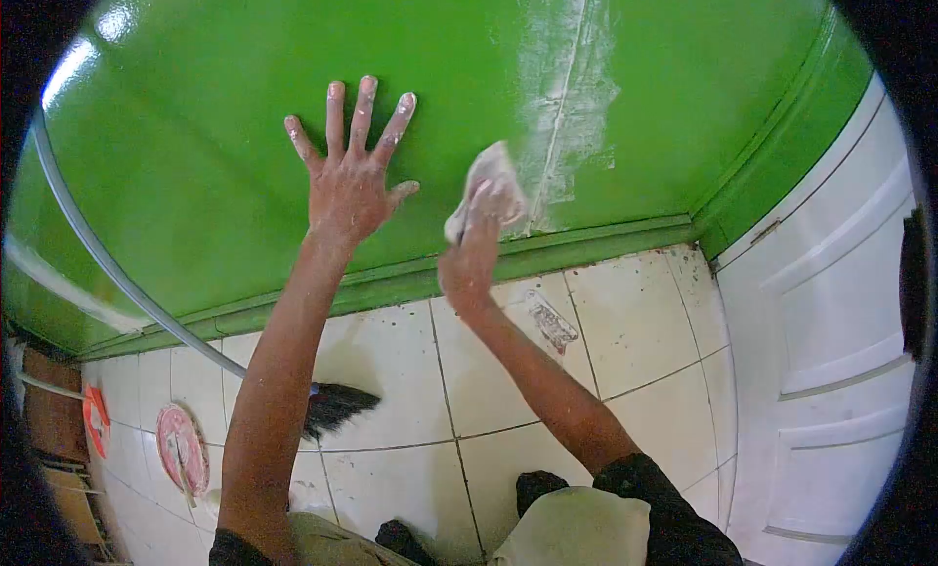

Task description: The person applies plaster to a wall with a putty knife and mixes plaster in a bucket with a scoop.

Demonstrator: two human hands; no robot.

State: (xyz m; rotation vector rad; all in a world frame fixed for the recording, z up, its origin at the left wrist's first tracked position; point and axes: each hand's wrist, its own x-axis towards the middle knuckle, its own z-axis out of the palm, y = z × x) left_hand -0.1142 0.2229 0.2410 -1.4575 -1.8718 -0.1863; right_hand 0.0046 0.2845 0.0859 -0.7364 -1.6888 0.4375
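My left hand (pixel 350 180) lies flat against the green wall (pixel 234 146), its fingers spread and white smears on the fingertips. In my right hand (pixel 471 263) is a whitish cloth (pixel 491 180), bunched under the fingers and held at the wall, a little blurred. Just right of the cloth, a white patch of filler (pixel 565 97) runs down the wall along a vertical seam, reaching almost to the green skirting. Part of the cloth is hidden by my fingers.
A broom with black bristles (pixel 337 410) and grey handle (pixel 107 258) leans on the wall at left. A pinkish lid (pixel 183 451) lies on the tiled floor (pixel 391 380). White-smeared residue (pixel 552 324) marks the tiles. A white door (pixel 831 322) stands at right.
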